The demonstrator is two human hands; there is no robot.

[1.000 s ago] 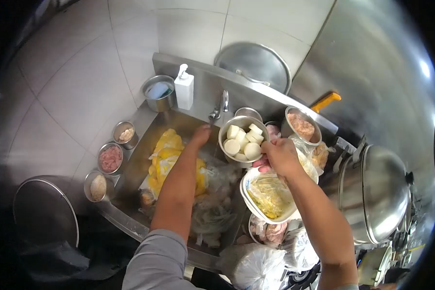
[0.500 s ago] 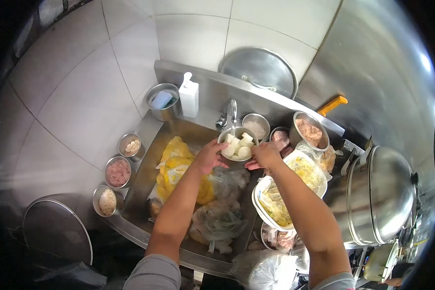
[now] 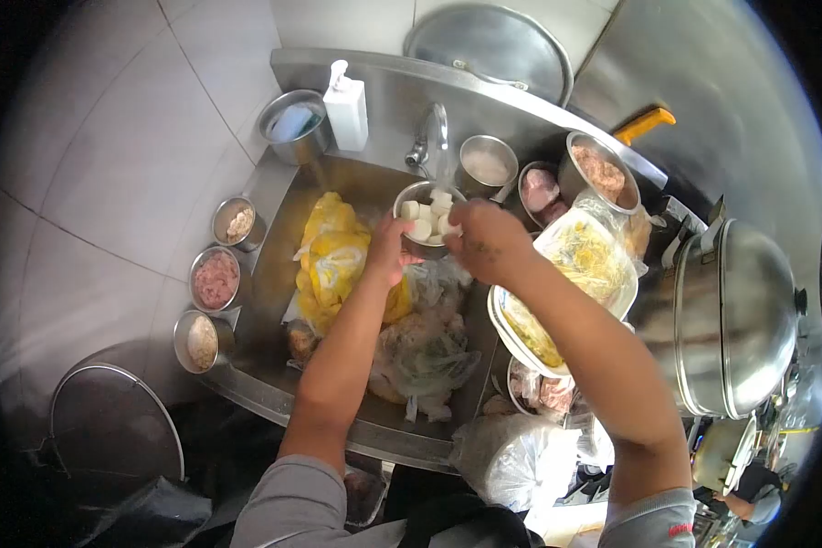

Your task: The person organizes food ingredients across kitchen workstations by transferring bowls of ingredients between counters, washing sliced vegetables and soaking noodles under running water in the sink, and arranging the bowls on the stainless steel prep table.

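A small steel bowl [image 3: 420, 245] with several white, round-cut chunks [image 3: 429, 216] in it is held beneath the tap [image 3: 440, 132] over the sink. My left hand [image 3: 393, 245] grips the bowl's left side, thumb near the rim and fingers underneath. Over the right rim, my right hand [image 3: 486, 242] has its fingers curled down at the chunks; its fingertips are hidden, so what they pinch does not show. Water seems to run from the tap. Below in the sink [image 3: 269, 274] lie a yellow plastic bag [image 3: 333, 260] and clear bags [image 3: 429, 352].
Steel cups of pale minced food [image 3: 216, 279] line the left edge. A white pump bottle [image 3: 346, 114] stands behind. At right are a white tub [image 3: 603, 260], bowls of meat [image 3: 601, 173], an orange-handled tool [image 3: 644, 126] and a large domed steel pot [image 3: 749, 320].
My right hand has moved from the bowl's right side to over its rim and the chunks. The bowl has shifted slightly left in the sink. The view has tilted downward.
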